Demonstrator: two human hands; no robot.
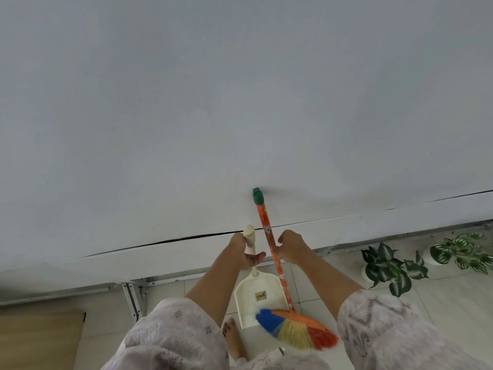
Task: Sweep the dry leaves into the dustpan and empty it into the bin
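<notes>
Beside a white wall, a person's left hand [246,253] grips the cream dustpan [257,297] by its upright handle while the right hand [292,248] grips the orange broom [277,271] — bristles resting at the pan's mouth. No leaves or bin show; the step looks like sweeping in — next, lift the pan level.

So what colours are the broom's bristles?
Blue, yellow and red-orange bristles, clearest in the head view.

Left hand [246,253] grips dustpan [256,297]; right hand [290,249] grips broom [274,265], apparently over tiles.
</notes>
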